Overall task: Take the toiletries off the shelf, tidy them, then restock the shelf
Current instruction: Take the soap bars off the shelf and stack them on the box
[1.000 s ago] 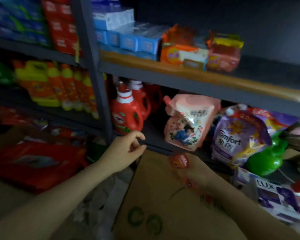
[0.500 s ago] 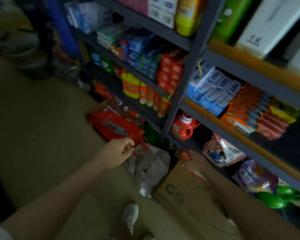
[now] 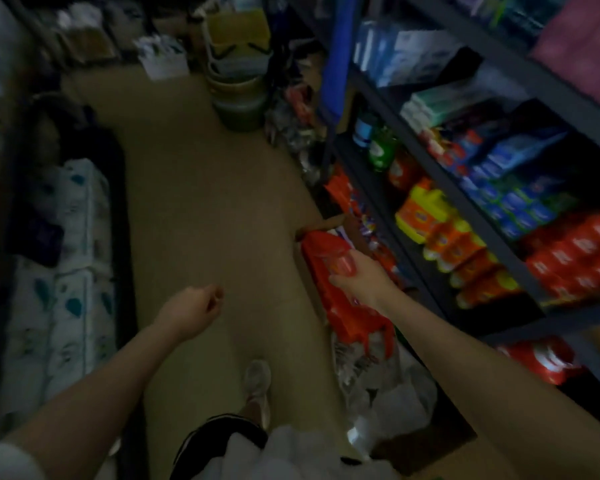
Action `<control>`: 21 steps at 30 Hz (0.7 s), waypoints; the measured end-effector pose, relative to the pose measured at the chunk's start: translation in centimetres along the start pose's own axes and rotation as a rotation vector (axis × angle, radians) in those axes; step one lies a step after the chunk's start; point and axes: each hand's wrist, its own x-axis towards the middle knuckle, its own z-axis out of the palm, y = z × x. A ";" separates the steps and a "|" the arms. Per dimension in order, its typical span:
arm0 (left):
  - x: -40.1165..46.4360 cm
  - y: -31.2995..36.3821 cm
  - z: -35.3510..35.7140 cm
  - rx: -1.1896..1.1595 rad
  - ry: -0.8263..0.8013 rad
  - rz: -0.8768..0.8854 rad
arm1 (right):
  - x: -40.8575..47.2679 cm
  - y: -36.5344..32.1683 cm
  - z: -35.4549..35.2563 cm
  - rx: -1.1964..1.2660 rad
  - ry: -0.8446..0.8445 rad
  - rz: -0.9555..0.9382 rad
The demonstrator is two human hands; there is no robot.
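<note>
View swung off the lower shelf to the aisle; right hand [image 3: 357, 277] still gripped a small red item [image 3: 340, 263] at 3 o'clock, left hand [image 3: 191, 308] loosely curled, holding nothing, so likely carrying stock away.

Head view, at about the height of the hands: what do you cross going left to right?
White patterned packs stacked on the left → left hand, loosely curled over bare floor → right hand holding a small red item above red packs on the floor → shelf with orange-and-yellow bottles.

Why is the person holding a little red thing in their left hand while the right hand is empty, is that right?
Not quite. The head view shows the little red thing in the right hand. The left hand is the one loosely curled and empty.
</note>
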 end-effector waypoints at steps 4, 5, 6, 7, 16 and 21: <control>7.5 -3.7 -4.7 -0.022 0.013 0.013 | 9.7 -3.1 0.7 -0.060 -0.013 -0.022; 9.8 -3.9 -6.1 -0.040 0.039 0.034 | 12.0 -3.4 0.4 -0.087 -0.018 0.011; 12.0 -3.8 -7.7 -0.057 0.064 0.055 | 14.2 -3.5 0.1 -0.121 -0.015 0.072; 14.2 -3.7 -9.3 -0.078 0.092 0.077 | 16.3 -3.4 -0.3 -0.158 -0.002 0.121; 35.3 -3.2 -20.5 -0.171 0.264 0.266 | 36.3 -4.0 -7.4 -0.148 0.055 0.283; 45.9 -8.0 -24.7 -0.165 0.179 0.068 | 50.0 -9.5 -10.3 -0.140 -0.001 0.242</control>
